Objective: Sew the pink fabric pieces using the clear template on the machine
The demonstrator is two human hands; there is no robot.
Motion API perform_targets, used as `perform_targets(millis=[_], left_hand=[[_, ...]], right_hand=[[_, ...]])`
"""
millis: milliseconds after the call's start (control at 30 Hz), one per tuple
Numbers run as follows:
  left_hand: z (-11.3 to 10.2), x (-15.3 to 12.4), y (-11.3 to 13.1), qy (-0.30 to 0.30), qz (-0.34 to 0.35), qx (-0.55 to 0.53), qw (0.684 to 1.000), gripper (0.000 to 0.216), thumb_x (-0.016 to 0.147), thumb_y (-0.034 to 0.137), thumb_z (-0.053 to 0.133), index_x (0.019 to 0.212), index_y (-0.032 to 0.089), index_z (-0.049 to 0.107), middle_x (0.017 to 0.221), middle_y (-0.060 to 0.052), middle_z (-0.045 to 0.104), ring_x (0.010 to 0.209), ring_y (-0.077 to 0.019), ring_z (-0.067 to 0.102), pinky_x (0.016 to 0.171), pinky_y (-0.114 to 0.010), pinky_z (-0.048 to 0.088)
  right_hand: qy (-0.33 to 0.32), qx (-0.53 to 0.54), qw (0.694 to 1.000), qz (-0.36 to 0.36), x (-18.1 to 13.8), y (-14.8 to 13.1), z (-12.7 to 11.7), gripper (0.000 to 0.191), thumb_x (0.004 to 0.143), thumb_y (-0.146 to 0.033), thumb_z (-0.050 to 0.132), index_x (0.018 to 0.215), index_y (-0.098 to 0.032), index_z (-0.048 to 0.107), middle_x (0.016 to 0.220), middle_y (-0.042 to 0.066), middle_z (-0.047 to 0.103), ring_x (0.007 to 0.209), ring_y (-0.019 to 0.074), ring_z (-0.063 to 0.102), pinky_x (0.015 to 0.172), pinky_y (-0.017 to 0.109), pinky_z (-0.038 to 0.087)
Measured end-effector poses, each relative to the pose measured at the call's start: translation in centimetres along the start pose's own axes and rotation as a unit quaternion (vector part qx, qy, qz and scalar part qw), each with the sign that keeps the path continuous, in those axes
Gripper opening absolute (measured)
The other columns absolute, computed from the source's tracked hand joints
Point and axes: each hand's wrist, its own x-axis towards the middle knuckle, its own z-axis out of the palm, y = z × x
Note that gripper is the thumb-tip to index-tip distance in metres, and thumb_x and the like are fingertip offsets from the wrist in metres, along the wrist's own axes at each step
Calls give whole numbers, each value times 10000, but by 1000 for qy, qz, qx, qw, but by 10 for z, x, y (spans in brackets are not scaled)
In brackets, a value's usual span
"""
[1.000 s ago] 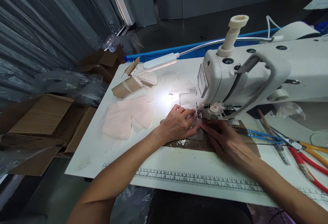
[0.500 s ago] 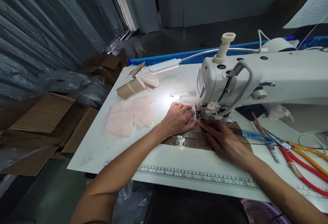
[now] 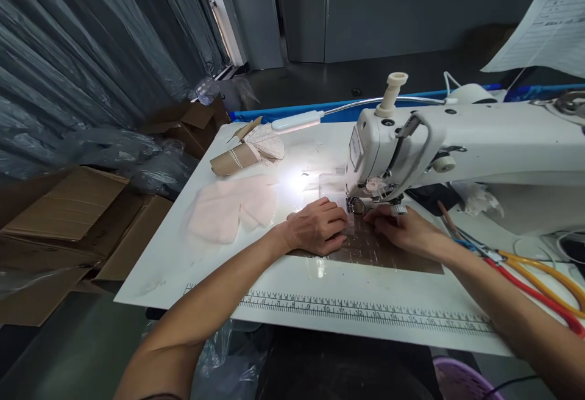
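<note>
My left hand [image 3: 317,227] rests on the white table [image 3: 292,290] just left of the sewing machine's [image 3: 457,141] presser foot [image 3: 355,205], fingers curled and pressed down on a small piece under the foot that I cannot make out. On the other side of the foot, my right hand [image 3: 402,229] has its fingers bunched at the needle area. Both hands lie on a brown taped patch [image 3: 388,257] of the table.
Pale pink fabric pieces [image 3: 228,208] lie left of my hands, with a cardboard roll [image 3: 233,159] and lace behind them. A gooseneck lamp [image 3: 297,122] lights the table. Scissors with red and orange handles [image 3: 539,281] lie at the right. Cardboard boxes [image 3: 68,217] stand left of the table.
My right hand has drawn closer to the presser foot and its fingers have curled in. The left hand has curled a little. The view has lifted and pulled back slightly.
</note>
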Motion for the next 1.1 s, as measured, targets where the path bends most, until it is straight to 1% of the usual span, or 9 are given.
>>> perform_targets(millis=[33, 100, 233, 400, 533, 633, 733, 900, 1100], left_hand=[[0, 0, 0, 1, 8, -4, 1000, 225, 898, 263, 482, 888, 146, 674, 977, -97, 678, 779, -166, 595, 757, -351, 472], [0, -1, 0, 9, 15, -12, 1000, 219, 892, 252, 488, 884, 144, 678, 968, -89, 688, 784, -164, 604, 753, -342, 483], [0, -2, 0, 9, 6, -33, 999, 199, 874, 242, 508, 879, 155, 687, 971, -79, 699, 803, -166, 621, 763, -338, 503], [-3, -2, 1, 11, -2, -55, 998, 208, 862, 269, 524, 911, 161, 695, 960, -70, 705, 758, -161, 620, 743, -334, 512], [-3, -2, 0, 14, 4, -66, 998, 237, 850, 298, 534, 948, 150, 691, 953, -77, 701, 762, -163, 623, 734, -328, 512], [-1, -3, -1, 19, 4, -70, 997, 246, 843, 311, 537, 950, 146, 685, 951, -77, 697, 775, -168, 624, 736, -331, 515], [0, -3, -2, 21, 1, -72, 997, 238, 840, 324, 538, 915, 152, 684, 925, -75, 693, 766, -172, 618, 739, -340, 517], [0, -3, -2, 24, -2, -83, 996, 233, 819, 311, 552, 912, 142, 683, 914, -76, 688, 764, -174, 614, 731, -334, 512], [4, -3, -3, 43, -4, -73, 996, 165, 826, 211, 540, 895, 150, 677, 960, -65, 694, 765, -159, 607, 723, -325, 491]], right_hand=[[0, -7, 1000, 2, 4, -1, -1, 238, 861, -252, 452, 884, -222, 687, 735, 6, 694, 679, 183, 650, 601, 270, 506], [36, -17, 999, 9, 10, -1, 1, 234, 852, -263, 451, 836, -210, 679, 714, 23, 691, 692, 198, 652, 606, 278, 495], [102, -41, 994, 19, 7, 2, 13, 233, 837, -278, 458, 909, -204, 666, 795, 48, 709, 767, 227, 654, 664, 306, 483], [102, -79, 992, -1, -4, -2, 19, 281, 834, -284, 458, 991, -233, 685, 855, 28, 713, 682, 204, 632, 627, 304, 436], [91, -134, 982, -93, -7, -5, 16, 324, 861, -288, 465, 1080, -261, 703, 886, 14, 708, 602, 149, 596, 553, 263, 389], [82, -162, 969, -168, -8, -4, 15, 350, 864, -261, 487, 1151, -282, 686, 996, 19, 694, 591, 110, 578, 543, 237, 382], [88, -193, 956, -204, -9, -4, 16, 338, 867, -248, 491, 1129, -290, 702, 1073, 32, 670, 628, 112, 591, 547, 235, 383], [93, -188, 959, -189, -9, -3, 18, 328, 890, -281, 474, 1117, -272, 710, 1056, 44, 680, 638, 130, 616, 535, 244, 395], [111, -121, 979, -120, -8, 0, 20, 351, 891, -261, 459, 1155, -278, 689, 981, 11, 713, 694, 138, 637, 602, 236, 441]])
